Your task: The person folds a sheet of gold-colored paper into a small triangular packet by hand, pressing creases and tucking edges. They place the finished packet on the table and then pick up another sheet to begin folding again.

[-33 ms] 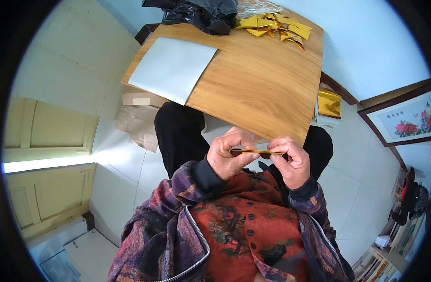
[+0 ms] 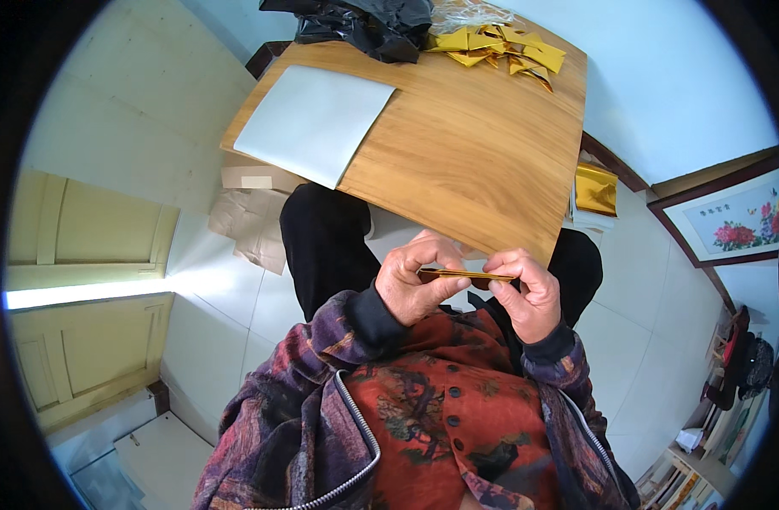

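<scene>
Jacket point(image 2: 287, 399), patterned, open over a red shirt point(image 2: 440, 408): worn by the seated person, nearest of all.

Left hand point(image 2: 413, 282): closed in a pinch, thumb toward the body, on the left end of the gold piece point(image 2: 477, 274).

Right hand point(image 2: 530, 293): likewise pinched, on the right end of the same piece; nothing else is seen to be grasped by either.

Gold piece, one, flat and narrow: held in the air between the hands, on the body's side of the table point(image 2: 466, 144), short of its near edge and toward its near right corner. The long axis is laid crosswise, left to right, from one pinch to the other; neither hand is nearer, an end being taken by each. It is presented almost edge-on, so that its broad faces are hidden and its layers cannot be counted.

Brown paper point(image 2: 249, 229): placed low, under the table's left side.

Foil stack point(image 2: 595, 189): placed low, beyond the table's right edge.

Pale sheet point(image 2: 315, 125): laid flat at the table's left corner, reaching the near edge.

Gold pile point(image 2: 496, 47), of folded pieces: heaped by the far edge, toward the far right corner.

Black bag point(image 2: 364, 27), crumpled: set at the far edge, left of the pile.
</scene>
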Demonstrator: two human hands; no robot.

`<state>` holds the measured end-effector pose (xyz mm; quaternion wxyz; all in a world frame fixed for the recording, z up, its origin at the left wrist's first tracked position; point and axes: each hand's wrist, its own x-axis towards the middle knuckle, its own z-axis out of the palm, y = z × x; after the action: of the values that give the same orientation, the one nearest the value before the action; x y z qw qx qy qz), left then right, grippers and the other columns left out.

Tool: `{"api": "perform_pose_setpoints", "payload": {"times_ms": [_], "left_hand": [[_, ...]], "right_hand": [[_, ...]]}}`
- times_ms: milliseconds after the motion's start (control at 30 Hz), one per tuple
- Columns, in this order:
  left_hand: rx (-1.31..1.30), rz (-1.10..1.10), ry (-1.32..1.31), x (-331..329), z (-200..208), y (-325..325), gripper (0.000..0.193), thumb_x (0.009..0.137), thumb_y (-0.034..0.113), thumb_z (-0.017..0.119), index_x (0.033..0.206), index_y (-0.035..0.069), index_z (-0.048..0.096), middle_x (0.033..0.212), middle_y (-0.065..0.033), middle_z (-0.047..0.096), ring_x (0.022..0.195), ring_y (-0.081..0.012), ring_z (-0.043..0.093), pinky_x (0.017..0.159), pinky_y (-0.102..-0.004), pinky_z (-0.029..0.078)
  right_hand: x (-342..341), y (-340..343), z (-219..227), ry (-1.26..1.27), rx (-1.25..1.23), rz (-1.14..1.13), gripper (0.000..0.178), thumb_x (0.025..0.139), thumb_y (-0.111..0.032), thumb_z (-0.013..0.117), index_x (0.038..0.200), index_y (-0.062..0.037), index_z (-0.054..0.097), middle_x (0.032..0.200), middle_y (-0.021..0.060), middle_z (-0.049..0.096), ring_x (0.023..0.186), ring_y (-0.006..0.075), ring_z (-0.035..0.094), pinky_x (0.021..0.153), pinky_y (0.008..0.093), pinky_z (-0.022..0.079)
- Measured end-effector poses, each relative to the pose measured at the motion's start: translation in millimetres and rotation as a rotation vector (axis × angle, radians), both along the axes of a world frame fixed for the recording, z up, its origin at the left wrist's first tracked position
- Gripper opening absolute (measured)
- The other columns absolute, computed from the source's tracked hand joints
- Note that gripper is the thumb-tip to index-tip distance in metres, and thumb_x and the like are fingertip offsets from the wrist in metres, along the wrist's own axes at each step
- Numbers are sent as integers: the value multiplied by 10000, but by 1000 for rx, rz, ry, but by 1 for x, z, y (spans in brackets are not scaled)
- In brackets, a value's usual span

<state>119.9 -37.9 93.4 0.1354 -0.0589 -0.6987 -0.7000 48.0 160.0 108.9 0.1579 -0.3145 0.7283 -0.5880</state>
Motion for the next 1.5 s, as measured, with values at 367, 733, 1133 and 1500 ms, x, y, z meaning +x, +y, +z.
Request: {"api": "perform_pose_setpoints", "payload": {"times_ms": [367,733,1133,1500], "left_hand": [[267,-57,-178,8,-13,-3,246,966,190,598,1016,-33,687,987,-124,677,920,-199,603,836,-336,473],[391,-94,-327,12,-15,-3,434,1041,309,441,1063,-61,666,992,-104,699,911,-154,637,888,-293,478],[288,56,-310,10,-32,-5,451,1037,331,472,791,-13,631,624,39,492,589,-43,402,537,-242,358],[388,147,-258,6,-47,-5,631,1054,458,311,880,-28,675,797,-59,670,763,-124,599,757,-291,481]], "right_hand": [[3,5,-9,-364,-117,2,115,915,-58,629,976,34,599,967,25,581,883,75,536,817,239,443],[7,3,-8,-472,-99,-17,85,917,-80,637,922,-7,595,872,-26,569,783,37,500,739,202,421],[4,6,-14,-582,-96,-58,102,914,-116,645,914,-21,606,815,-55,545,716,19,439,652,185,373],[2,7,-27,-671,-165,-62,97,907,-118,653,923,-31,614,786,-59,538,675,18,429,620,179,353]]}}
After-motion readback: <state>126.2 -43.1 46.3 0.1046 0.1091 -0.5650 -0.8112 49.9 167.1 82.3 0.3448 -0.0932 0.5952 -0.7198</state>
